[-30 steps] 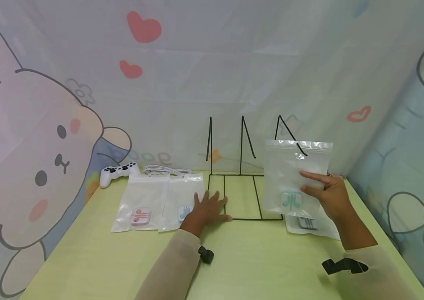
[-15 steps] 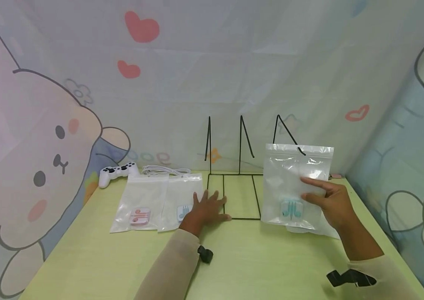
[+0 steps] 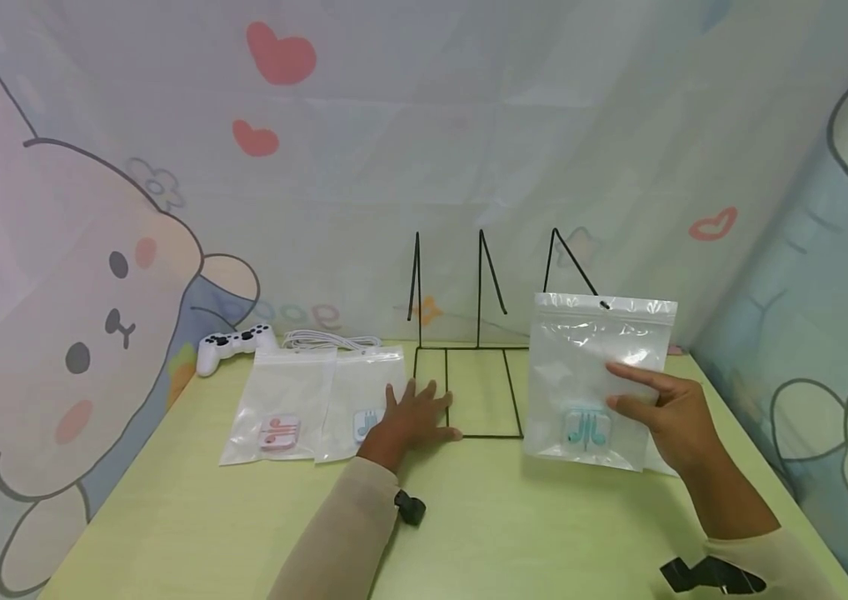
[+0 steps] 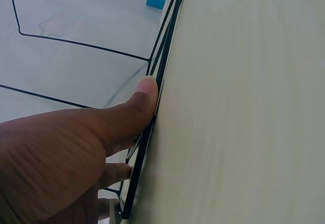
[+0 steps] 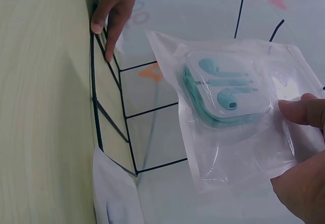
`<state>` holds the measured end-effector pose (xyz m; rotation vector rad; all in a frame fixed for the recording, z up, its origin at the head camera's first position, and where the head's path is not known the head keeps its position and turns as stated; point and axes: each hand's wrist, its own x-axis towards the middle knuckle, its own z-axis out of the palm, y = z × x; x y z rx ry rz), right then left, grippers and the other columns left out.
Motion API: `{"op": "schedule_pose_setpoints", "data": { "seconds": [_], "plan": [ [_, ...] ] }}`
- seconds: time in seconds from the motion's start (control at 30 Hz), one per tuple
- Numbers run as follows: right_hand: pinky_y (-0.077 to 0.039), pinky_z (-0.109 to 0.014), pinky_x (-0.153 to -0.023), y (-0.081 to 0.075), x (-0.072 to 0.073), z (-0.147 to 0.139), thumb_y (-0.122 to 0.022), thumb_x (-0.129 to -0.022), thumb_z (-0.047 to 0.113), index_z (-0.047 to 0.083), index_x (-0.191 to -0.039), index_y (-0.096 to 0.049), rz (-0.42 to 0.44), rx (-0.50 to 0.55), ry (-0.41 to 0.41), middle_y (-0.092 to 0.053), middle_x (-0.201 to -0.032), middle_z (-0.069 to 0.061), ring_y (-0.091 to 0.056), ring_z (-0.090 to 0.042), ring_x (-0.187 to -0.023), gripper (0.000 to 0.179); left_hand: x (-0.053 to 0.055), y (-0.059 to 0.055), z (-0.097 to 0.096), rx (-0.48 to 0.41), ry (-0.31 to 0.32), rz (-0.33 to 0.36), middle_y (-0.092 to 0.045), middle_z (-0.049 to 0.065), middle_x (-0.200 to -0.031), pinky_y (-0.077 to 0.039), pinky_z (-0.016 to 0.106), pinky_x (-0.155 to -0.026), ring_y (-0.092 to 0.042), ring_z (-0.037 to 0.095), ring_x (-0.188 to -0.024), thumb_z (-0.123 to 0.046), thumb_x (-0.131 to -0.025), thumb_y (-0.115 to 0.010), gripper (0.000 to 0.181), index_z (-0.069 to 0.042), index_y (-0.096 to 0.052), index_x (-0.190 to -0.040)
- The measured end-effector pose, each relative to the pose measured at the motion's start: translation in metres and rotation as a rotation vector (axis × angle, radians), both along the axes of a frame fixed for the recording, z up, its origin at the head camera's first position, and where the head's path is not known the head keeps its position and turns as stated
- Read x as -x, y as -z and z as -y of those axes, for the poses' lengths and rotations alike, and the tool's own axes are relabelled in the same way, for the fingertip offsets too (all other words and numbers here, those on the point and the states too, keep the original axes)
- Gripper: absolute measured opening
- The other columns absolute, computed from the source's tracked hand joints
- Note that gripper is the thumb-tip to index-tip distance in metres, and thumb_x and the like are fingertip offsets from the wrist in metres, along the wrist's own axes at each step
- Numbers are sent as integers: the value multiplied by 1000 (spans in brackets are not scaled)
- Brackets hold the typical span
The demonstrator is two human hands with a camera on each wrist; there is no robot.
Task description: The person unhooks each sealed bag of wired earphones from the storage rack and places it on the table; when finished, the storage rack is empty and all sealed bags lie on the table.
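Note:
My right hand (image 3: 682, 421) pinches the right side of a clear zip bag (image 3: 555, 358) containing teal earphones in a square case (image 3: 586, 429). The bag hangs upright before the right hook of a black wire display stand (image 3: 480, 292). The hook's dark tip shows at the bag's punched hole; whether it passes through, I cannot tell. My left hand (image 3: 412, 421) rests with spread fingers on the stand's base, and its thumb (image 4: 147, 89) touches the front wire in the left wrist view. Another bag (image 3: 661, 460) lies mostly hidden behind the held one.
Two zip bags lie at left, one with pink earphones (image 3: 279, 432), one with blue earphones (image 3: 367, 423). Behind them are a white game controller (image 3: 236, 346) and a coiled white cable (image 3: 330, 340). A printed cloth (image 3: 364, 167) hangs behind the table (image 3: 192, 517).
My right hand has drawn the bag down and toward me. Less of the hook now shows in front of the bag. My left hand stays on the base.

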<state>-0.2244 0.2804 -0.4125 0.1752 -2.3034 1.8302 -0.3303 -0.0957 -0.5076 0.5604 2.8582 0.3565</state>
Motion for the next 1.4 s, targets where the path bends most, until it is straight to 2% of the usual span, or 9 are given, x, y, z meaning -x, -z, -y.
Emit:
{"op": "schedule_pose_setpoints", "data": {
  "seconds": [0.3, 0.43, 0.6, 0.93, 1.13, 1.23, 1.4],
  "plan": [
    [-67, -26, -72, 4, -4, 3, -80, -92, -10, 9, -137, -77, -57, 131, -61, -80, -113, 20, -80, -5, -90, 49, -1, -1, 1, -12, 1, 1, -27, 11, -183, -2, 80, -131, -14, 50, -170, -67, -102, -64, 82, -28, -42, -170],
    [-67, -26, -73, 6, -6, 6, -78, -90, -16, 6, -133, -78, -110, 185, -99, -81, -114, 16, -80, -5, -92, 48, -1, -2, 1, -17, 3, 2, -27, 11, -183, -2, 80, -131, -13, 50, -170, -67, -102, -64, 82, -28, -42, -170],
    [-67, -27, -71, 8, -7, 8, -76, -89, -20, 4, -131, -79, -138, 199, -163, -83, -114, 11, -81, -7, -91, 48, -1, -3, 1, -14, 0, 3, -27, 11, -183, -2, 79, -131, -13, 50, -170, -67, -102, -64, 82, -28, -42, -170],
    [-68, -32, -69, 16, -1, 4, -76, -93, -14, 10, -136, -77, -53, 138, -239, -82, -114, 12, -82, -10, -89, 50, -2, -2, 1, -4, 1, 0, -27, 11, -183, -3, 79, -131, -14, 49, -170, -68, -102, -64, 82, -28, -42, -170],
    [-68, -33, -70, 15, 8, -6, -81, -93, -6, 14, -141, -75, 43, 41, -211, -81, -111, 14, -81, -12, -84, 53, -4, -3, 0, -5, 0, 3, -27, 11, -183, -3, 79, -131, -14, 50, -170, -67, -102, -64, 82, -28, -42, -170],
    [-68, -31, -75, 12, 13, -14, -82, -93, -3, 14, -145, -72, 93, 15, -199, -78, -116, 19, -80, -10, -90, 55, -4, -4, 0, -3, 0, 1, -27, 11, -182, -3, 79, -131, -14, 50, -170, -67, -102, -64, 82, -27, -43, -170],
    [-68, -30, -80, 7, 24, -34, -77, -93, -10, 16, -144, -74, 146, 111, -236, -75, -122, 18, -79, -10, -98, 56, -4, -5, 0, -8, 0, -4, -29, 12, -182, -3, 80, -131, -15, 51, -169, -67, -102, -64, 81, -26, -44, -169]
  ]
}}
